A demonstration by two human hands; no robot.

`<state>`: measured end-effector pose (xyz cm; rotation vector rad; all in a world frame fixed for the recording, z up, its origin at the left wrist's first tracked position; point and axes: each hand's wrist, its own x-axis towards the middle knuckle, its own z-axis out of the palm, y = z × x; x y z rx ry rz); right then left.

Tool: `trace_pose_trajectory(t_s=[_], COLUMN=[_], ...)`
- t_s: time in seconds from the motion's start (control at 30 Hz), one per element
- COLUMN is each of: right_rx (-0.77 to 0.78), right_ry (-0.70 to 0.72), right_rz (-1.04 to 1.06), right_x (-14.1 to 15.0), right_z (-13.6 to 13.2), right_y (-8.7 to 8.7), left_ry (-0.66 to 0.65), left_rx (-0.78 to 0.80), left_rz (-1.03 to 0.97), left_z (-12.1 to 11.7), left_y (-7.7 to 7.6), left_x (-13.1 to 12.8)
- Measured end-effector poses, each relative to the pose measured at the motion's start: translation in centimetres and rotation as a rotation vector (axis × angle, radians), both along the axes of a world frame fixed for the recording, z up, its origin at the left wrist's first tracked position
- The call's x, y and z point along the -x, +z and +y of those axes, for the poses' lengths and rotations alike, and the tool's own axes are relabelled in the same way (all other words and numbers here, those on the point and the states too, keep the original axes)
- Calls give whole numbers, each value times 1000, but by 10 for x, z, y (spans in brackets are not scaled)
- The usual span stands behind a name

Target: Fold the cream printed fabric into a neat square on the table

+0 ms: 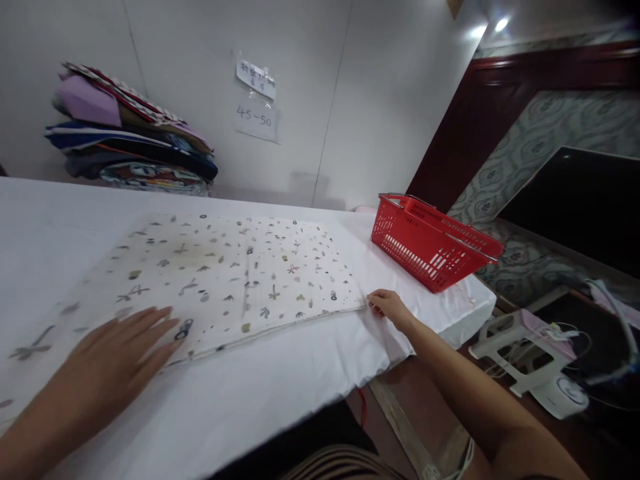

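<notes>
A white cloth [225, 267] printed with small grey, olive and orange motifs lies folded flat on the white-covered table. My left hand [127, 350] rests palm down on its near left part, fingers stretched out and slightly spread. At the near right corner of the cloth, my right hand [387, 307] has its fingers closed in a pinch on the edge. Creases cross the middle of the fabric, and its layers show along the near edge.
Folded fabrics [135, 133] are stacked against the wall at the back left. A red plastic basket [430, 243] stands on the table's right end. Beyond that edge are a white stool [530, 340] and a dark screen [575, 200]. Paper signs [257, 120] hang on the wall.
</notes>
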<state>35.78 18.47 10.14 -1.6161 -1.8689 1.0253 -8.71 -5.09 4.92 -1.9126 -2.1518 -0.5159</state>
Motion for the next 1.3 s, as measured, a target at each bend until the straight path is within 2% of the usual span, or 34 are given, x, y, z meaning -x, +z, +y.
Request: trace_pose_trajectory(t_s=[0.07,0.13,0.27,0.37,0.53,0.7,0.87,1.17,1.3], right_rx=[30,49,64,43,16,100,176,107,112], right_ry=[3,10,33,40,40,47,69,126,148], right_rz=[-40,-86,-164,-188,-178,-168,-262,-468,-511], right_x=[5,10,14,14,15,13,13,25,26], right_z=[3,6,14,16,15,16,17,11,13], right_y=[-2,-4,-7,-6,1,3,-1,16,16], left_ry=[-92,-124,-138,-133,-128,-133,-147,-144,-128], left_rx=[27,62,126,131,146,125,119,122,136], left_rz=[40,21,-58,-100,-132,-131,-124,-114,-102], left_z=[16,31,46,45,41,42,43,43,43], left_y=[18,25,13,4,8,4,2,2,3], left_x=[-23,-41,-55,-57,-58,-56,-55,-54,-55])
